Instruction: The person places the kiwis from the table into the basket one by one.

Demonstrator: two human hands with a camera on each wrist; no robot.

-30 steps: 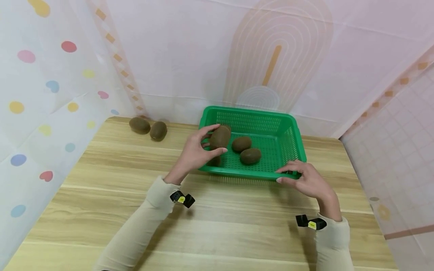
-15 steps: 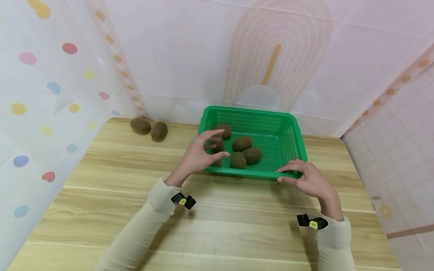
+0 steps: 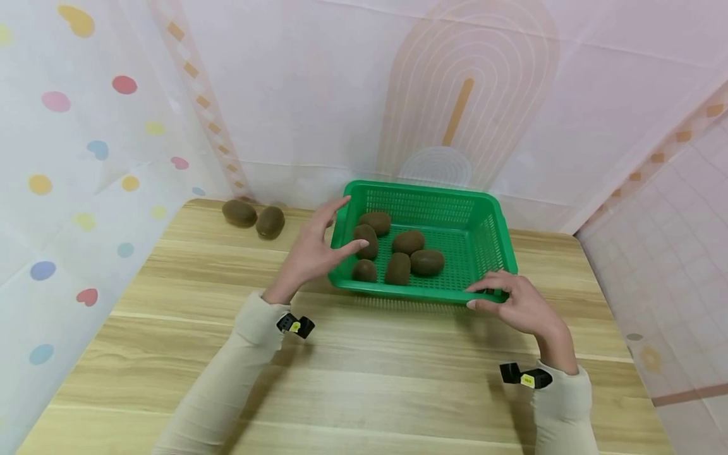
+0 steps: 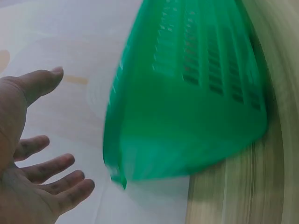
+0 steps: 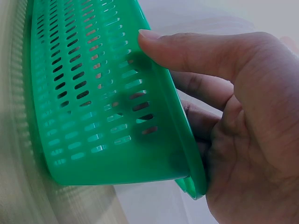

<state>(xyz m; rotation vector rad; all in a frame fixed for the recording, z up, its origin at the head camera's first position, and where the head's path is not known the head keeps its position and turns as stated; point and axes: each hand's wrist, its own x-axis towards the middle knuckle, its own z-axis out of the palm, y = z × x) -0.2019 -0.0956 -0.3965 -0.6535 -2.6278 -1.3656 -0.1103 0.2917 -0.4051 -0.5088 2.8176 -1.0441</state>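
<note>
A green plastic basket (image 3: 415, 291) stands near the back of the table with several brown kiwis inside, among them a kiwi (image 3: 427, 263) near the middle. At its left rim my left hand (image 3: 309, 253) is spread and holds nothing; its thumb overlaps a kiwi (image 3: 366, 241) in the head view. In the left wrist view, the fingers (image 4: 49, 168) are apart from the basket's wall (image 4: 159, 126). My right hand (image 3: 520, 306) grips the front right corner of the rim, thumb outside and fingers over the inner side, as the right wrist view shows at the rim (image 5: 175, 102).
Two more kiwis, a left one (image 3: 239, 213) and a right one (image 3: 270, 222), lie side by side at the table's back left. A patterned cloth (image 3: 307, 95) hangs behind the wooden table (image 3: 364, 379), with more cloth on both sides.
My left hand has released a kiwi in the basket, opened and drawn back left to the rim. The released kiwi lies near the front wall. My right hand has kept its grip.
</note>
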